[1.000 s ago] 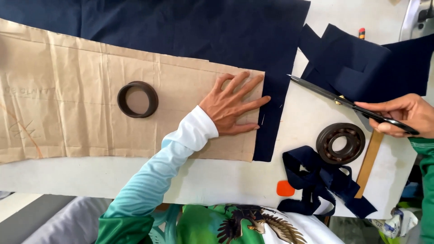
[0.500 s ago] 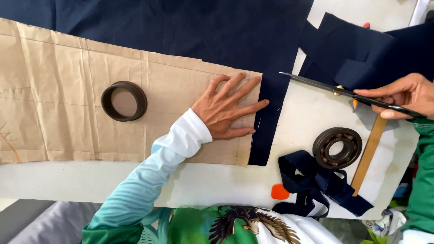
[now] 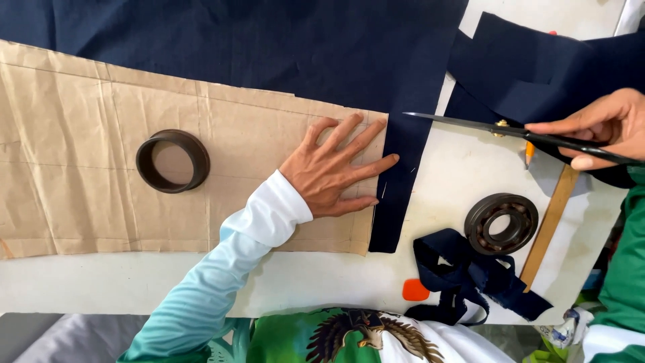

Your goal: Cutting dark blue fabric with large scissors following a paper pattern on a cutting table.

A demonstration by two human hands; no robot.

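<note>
just beyond our left hand [image 3: 332,168], fingers splayed flat on the paper pattern [image 3: 101,148], lies the navy fabric [image 3: 403,168] edge; our right hand [image 3: 605,128] grips scissors [image 3: 510,131] pointing at it.

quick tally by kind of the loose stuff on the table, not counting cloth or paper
rings: 2, a dark ring on the paper and a bearing
scissors: 1, in the right hand
wooden ruler: 1
pencil: 1
orange chalk: 1
total: 6
</note>
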